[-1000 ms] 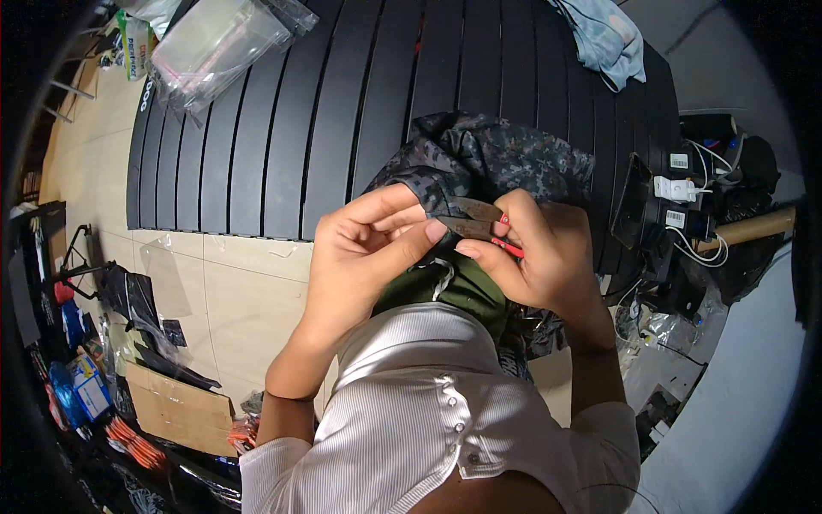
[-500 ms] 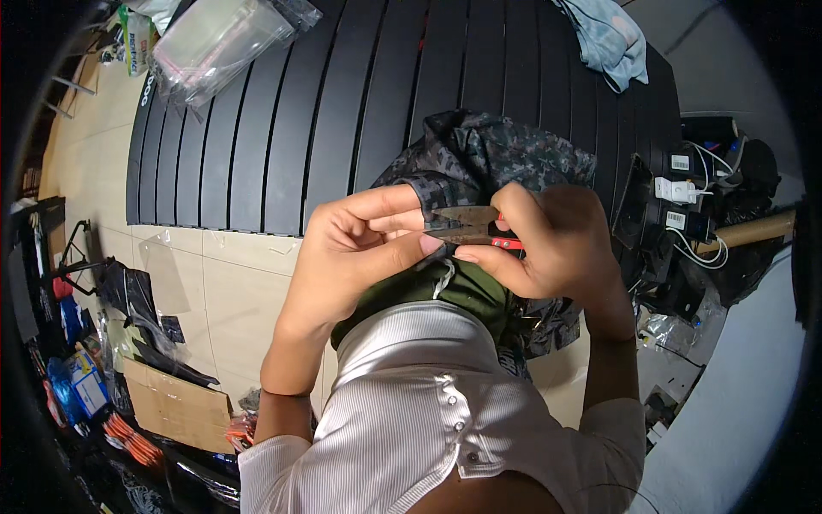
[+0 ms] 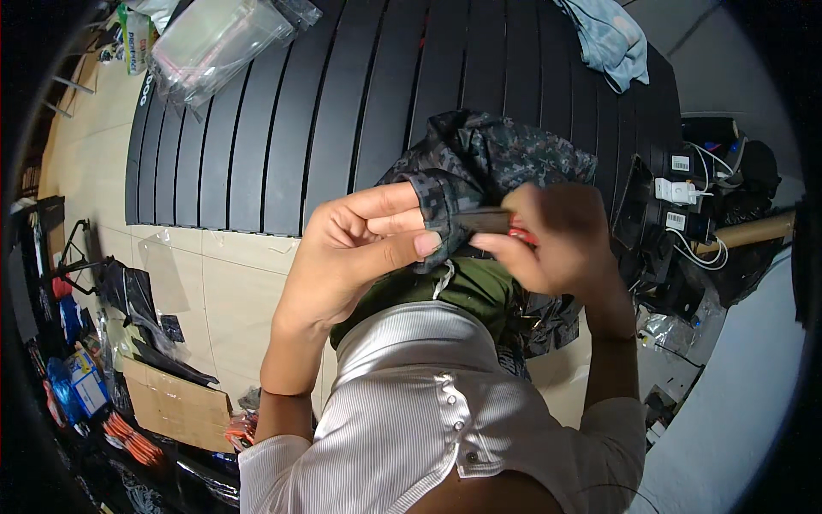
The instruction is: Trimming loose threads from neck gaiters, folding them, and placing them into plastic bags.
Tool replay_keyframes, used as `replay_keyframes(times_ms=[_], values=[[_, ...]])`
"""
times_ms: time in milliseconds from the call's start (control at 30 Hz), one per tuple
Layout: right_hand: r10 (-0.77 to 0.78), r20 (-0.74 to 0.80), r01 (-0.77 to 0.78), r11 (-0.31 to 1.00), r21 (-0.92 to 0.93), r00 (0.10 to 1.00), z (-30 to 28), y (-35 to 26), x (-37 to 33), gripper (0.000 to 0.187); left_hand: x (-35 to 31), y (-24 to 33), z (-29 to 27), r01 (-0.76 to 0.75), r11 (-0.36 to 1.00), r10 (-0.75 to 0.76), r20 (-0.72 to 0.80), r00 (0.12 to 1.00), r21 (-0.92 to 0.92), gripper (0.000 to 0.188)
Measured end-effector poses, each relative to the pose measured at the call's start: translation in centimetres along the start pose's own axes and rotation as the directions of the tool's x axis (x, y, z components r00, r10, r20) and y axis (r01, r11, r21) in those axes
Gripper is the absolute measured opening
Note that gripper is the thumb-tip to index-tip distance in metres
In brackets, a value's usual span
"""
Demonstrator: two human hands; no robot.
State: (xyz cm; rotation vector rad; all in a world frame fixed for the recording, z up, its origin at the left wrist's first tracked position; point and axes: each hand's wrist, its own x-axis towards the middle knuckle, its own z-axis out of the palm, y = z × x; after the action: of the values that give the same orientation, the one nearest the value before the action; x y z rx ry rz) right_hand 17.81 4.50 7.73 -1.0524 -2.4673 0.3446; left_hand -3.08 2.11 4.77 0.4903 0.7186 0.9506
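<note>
Between the fingers and thumb of my left hand (image 3: 342, 248) is the stitched edge of a dark camouflage garment (image 3: 505, 158). The rest of the cloth spreads over the slatted table edge and hangs down on my right. My right hand (image 3: 561, 244), blurred by motion, is closed round a pair of thread snips (image 3: 486, 220) with red on the grip. The blades point left and lie close to the pinched edge; whether they touch it I cannot tell. Both hands are above my lap, over green shorts (image 3: 479, 287) with a white drawstring.
A black slatted table (image 3: 342, 94) fills the far side. On it lie clear plastic bags (image 3: 214, 51) at the far left and a light blue cloth (image 3: 606, 43) at the far right. Chargers with white cables (image 3: 676, 190) sit to the right; a cardboard piece (image 3: 175, 403) is low on the left.
The snips have drawn back to the right, and their blades, spread apart before, now look closer together. More of the garment's edge shows at my left fingertips. My left hand has barely moved.
</note>
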Motion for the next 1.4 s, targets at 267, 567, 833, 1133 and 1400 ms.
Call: replay_keyframes(times_ms=[267, 567, 833, 1133, 1400], values=[[0.377, -0.303, -0.218, 0.867, 0.448, 0.876, 0.0, 2.4, -1.9, 0.031, 0.5, 0.3, -0.7, -0.057, 0.994, 0.065, 0.081, 0.995, -0.096, 0.024], [0.876, -0.341, -0.849, 0.443, 0.288, 0.341, 0.3, 9.9, -11.1, 0.030, 0.6, 0.2, -3.5, -0.290, 0.928, 0.354, -0.308, 0.883, 0.236, 0.018], [0.937, -0.247, -0.842, 0.334, 0.424, 0.247, 3.7, 11.6, -12.4, 0.018, -2.9, 5.1, -14.3, -0.167, 0.878, 0.319, -0.288, 0.903, 0.449, 0.027], [0.954, -0.182, -0.809, 0.297, 0.507, 0.236, 3.1, 11.7, -9.3, 0.033, 0.3, 3.4, -10.8, -0.032, 0.473, 0.550, -0.266, 0.792, 0.881, 0.044], [0.823, -0.035, -0.203, 0.181, 0.962, 0.567, 1.1, 10.4, -8.9, 0.031, 6.1, 1.4, -0.2, -0.463, 0.079, 0.266, 0.429, 0.863, 0.883, 0.030]])
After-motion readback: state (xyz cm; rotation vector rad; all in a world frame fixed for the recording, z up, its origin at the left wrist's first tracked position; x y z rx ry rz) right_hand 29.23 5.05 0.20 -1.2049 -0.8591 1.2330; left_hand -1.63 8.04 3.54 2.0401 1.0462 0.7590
